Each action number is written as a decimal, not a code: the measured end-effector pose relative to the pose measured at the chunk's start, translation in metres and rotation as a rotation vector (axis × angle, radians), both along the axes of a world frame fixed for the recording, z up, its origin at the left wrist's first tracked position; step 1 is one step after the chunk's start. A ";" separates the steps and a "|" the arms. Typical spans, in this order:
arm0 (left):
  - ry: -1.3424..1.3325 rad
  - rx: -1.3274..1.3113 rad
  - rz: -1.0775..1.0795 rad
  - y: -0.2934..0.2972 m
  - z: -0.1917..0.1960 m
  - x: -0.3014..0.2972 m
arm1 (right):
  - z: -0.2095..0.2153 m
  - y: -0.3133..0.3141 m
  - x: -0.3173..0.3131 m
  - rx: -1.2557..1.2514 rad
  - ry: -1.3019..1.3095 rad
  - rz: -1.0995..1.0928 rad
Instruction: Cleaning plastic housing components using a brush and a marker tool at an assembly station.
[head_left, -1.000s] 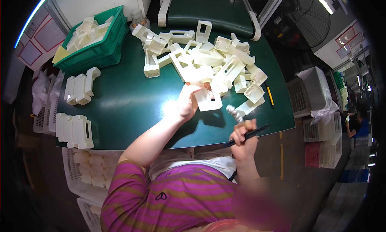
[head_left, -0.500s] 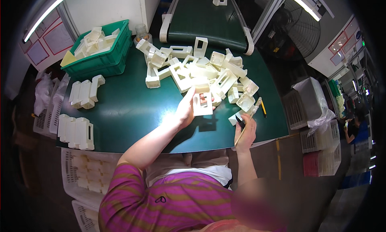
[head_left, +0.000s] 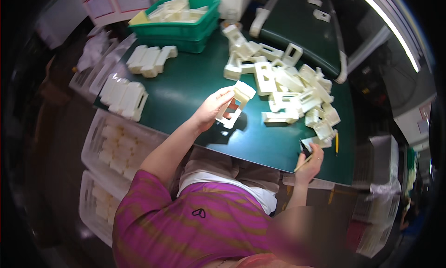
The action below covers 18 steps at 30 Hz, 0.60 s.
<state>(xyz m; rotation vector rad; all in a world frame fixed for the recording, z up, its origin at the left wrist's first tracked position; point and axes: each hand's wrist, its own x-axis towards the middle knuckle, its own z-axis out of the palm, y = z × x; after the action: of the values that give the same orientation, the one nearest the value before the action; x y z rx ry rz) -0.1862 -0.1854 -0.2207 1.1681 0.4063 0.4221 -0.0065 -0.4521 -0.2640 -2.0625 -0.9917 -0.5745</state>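
Note:
My left hand (head_left: 214, 109) grips a cream plastic frame (head_left: 236, 103) with a rectangular window through it, raised above the green table. Some of its fingers show through the window. Close to the table's front right, my right hand (head_left: 312, 162) is closed around a thin pale stick (head_left: 303, 165) and a dark pen-like tool (head_left: 304, 148); its exact kind I cannot make out. Just past the right hand lies a cream plastic part (head_left: 317, 142). Beyond both hands, a loose pile of similar cream plastic parts (head_left: 289, 78) covers the table's back right.
On the left, plastic parts stand in two rows, a near row (head_left: 123, 97) and a far row (head_left: 151, 61). A green crate (head_left: 186, 36) of parts sits behind them. A conveyor belt (head_left: 297, 31) reaches the table's back. A yellow stick (head_left: 337, 143) lies right; white baskets (head_left: 95, 152) stand below left.
The view has swung, shifting the whole scene. My left hand has drawn the frame leftward, away from the pile, and tilted it. My right hand stays near the front right with its tools.

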 end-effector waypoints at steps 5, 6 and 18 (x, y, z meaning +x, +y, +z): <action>0.517 1.072 0.551 0.030 -0.004 -0.093 | -0.009 0.000 0.004 -0.002 -0.009 0.020; 0.535 1.073 0.574 0.032 -0.003 -0.109 | -0.010 0.003 0.003 0.003 -0.004 0.047; 0.820 1.534 0.892 0.044 0.011 -0.121 | -0.004 -0.008 0.004 0.013 0.068 0.066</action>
<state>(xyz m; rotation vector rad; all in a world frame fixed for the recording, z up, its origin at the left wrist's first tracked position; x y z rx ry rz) -0.3068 -0.1411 -0.2098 2.6517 1.4914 1.1176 -0.0028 -0.4605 -0.2679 -2.0163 -1.0101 -0.4722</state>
